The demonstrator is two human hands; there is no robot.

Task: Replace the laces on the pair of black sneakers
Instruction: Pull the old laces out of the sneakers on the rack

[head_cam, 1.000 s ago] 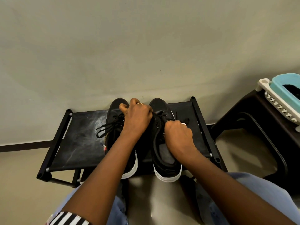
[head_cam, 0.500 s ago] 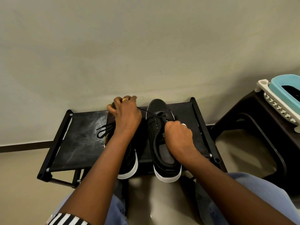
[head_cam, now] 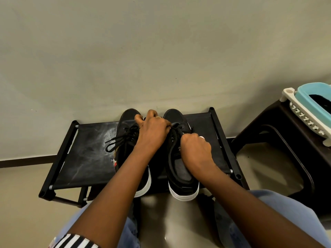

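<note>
Two black sneakers with white soles stand side by side on a low black rack (head_cam: 86,158), toes to the wall. The left sneaker (head_cam: 128,126) carries a black lace (head_cam: 118,142) tied in a bow that trails off to the left. My left hand (head_cam: 152,129) reaches across between the shoes and pinches the black lace (head_cam: 176,128) at the upper eyelets of the right sneaker (head_cam: 179,169). My right hand (head_cam: 195,149) is curled over that shoe's tongue and grips the lace there.
A dark brown plastic stool (head_cam: 279,145) stands to the right, with a white basket (head_cam: 304,120) and a teal tub (head_cam: 315,99) on top. The wall runs just behind the rack. My knees in light blue trousers (head_cam: 279,215) frame the bottom of the view.
My left hand, which had pulled the lace out to the left half a second ago, has come back right to the right sneaker's eyelets. My right hand has stayed on the tongue.
</note>
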